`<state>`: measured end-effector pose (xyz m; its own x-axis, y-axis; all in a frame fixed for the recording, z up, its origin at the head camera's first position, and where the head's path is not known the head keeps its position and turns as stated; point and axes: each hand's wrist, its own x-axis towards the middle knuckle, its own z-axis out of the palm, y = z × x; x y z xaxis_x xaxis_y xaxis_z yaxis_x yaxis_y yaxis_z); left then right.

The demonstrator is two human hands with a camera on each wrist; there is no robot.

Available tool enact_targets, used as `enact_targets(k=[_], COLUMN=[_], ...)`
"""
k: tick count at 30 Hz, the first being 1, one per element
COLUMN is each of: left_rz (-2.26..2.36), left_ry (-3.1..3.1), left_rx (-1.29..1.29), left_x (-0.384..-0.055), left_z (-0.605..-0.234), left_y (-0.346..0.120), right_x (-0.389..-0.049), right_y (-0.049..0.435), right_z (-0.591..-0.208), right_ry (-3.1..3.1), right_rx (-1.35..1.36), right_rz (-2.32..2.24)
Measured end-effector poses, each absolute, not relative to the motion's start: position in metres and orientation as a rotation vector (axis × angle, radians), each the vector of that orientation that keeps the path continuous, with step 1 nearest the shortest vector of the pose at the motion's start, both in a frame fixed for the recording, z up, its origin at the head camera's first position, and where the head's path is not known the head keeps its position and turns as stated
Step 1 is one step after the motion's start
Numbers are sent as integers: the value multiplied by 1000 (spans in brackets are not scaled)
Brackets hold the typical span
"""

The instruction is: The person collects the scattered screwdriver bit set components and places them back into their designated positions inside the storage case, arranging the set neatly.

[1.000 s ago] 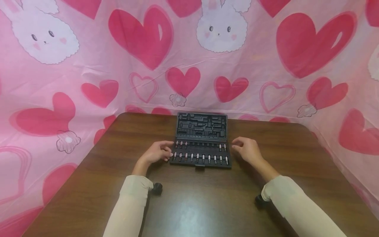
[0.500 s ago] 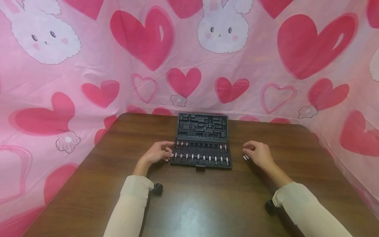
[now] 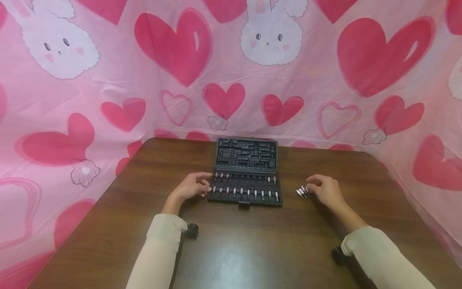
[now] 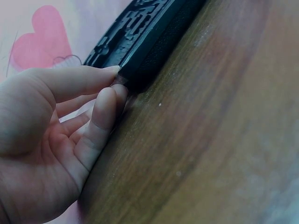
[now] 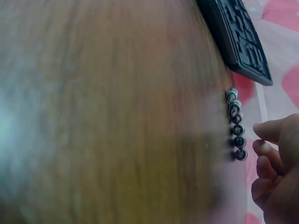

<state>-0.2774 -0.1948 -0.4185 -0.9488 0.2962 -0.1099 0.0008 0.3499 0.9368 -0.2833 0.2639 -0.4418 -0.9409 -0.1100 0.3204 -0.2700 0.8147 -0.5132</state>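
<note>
Loose bit sockets (image 3: 303,192) are seen in the head view laid on the brown table (image 3: 231,245), right of the open case (image 3: 249,183) and apart from it, side by side in a short row. Long axes are slanted far left to near right; the row is run from near left to far right. The right hand (image 3: 326,192) is placed just right of the row, so is clearly the nearer one; its fingers are loosely bent, nothing is seen pinched, and contact with the rightmost socket cannot be told here. The left hand (image 3: 191,187) is set at the case's left edge, the whole case lying between it and the loose row. Seated sockets (image 3: 248,194) are lined along the case's near row; in the far row only the left and right ends are filled, the bare middle slots lying left of the loose pieces. In the left wrist view, a case corner is touched by the left fingertips and appears lightly pinched; no loose sockets are shown. In the right wrist view, about six hollow ends are shown lined up, with a gap between them and the right fingertips. Rightmost end is judged the shortest reach.
</note>
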Motion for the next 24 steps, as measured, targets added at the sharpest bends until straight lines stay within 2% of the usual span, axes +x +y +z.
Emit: enact_targets(k=[6,24], left_rz=[1630,1640], left_ry=[2383,2377], left_rx=[213,243], left_x=[-294,-293], left_z=[-444,-443], left_y=[-199,-199], right_x=[-280,-280], right_y=[270,283], right_z=[-442,-447], right_ry=[-2734,-2821], right_rx=[265,247], right_rz=[805,738])
